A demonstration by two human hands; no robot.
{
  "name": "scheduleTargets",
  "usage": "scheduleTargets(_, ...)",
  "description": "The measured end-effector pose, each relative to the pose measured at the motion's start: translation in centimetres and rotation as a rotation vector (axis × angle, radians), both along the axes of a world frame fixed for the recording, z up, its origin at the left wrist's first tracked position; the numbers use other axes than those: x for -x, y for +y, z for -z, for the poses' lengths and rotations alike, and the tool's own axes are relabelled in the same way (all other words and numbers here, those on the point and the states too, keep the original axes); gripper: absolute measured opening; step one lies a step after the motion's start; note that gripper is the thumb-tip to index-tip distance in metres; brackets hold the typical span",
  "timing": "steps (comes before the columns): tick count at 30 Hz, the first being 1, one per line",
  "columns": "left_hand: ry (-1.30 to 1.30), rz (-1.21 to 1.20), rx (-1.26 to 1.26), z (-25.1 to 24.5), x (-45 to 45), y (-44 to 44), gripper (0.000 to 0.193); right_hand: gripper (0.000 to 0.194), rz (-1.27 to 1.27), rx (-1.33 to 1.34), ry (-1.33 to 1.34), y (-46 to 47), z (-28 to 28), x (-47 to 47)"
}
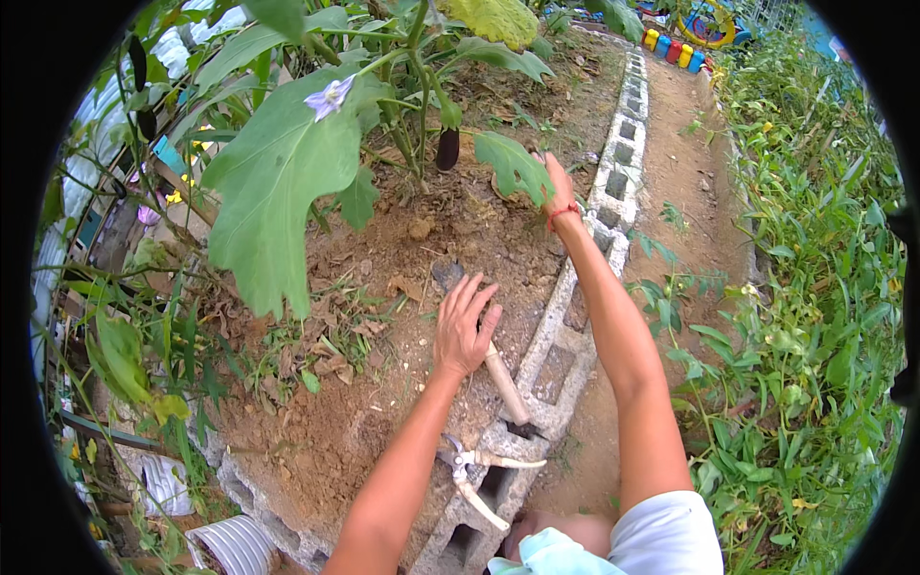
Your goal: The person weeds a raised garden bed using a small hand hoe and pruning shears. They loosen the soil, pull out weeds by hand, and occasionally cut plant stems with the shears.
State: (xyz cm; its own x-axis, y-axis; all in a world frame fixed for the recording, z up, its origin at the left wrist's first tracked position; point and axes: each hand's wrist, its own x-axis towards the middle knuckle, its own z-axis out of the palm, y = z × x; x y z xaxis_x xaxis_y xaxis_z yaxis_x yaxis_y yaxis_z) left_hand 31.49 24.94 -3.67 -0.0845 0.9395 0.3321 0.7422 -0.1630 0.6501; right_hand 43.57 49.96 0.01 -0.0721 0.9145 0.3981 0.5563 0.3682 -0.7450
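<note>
My left hand (466,330) hovers over or rests on a small digging tool, palm down with its fingers spread. The tool's wooden handle (507,384) slants out below my palm, and its dark metal blade (447,273) shows past my fingertips. Beyond it, my right hand (559,181), with a red cord on the wrist, reaches down beside an eggplant leaf (512,167). That leaf hides part of the hand, so its grip is unclear. A dark eggplant (447,149) hangs from the plant to the left. Pruning shears (471,467) with pale handles lie spread near the bed's edge.
Hollow concrete blocks (550,374) edge the soil bed (338,438). A large eggplant leaf (287,180) overhangs the left side. Dry leaves and cut weeds (323,359) lie on the soil. To the right run a dirt path (679,165) and dense green plants (798,374).
</note>
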Motion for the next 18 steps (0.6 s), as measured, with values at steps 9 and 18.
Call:
scheduleTargets(9, -0.28, 0.028, -0.101, -1.2, -0.2, 0.9, 0.039, 0.036, 0.008, 0.041, -0.495, -0.2, 3.1, 1.1)
scheduleTargets(18, -0.075, -0.208, -0.175, -10.8, 6.5, -4.6, 0.061, 0.03, -0.809, -0.012, -0.83, -12.4, -8.7, 3.7)
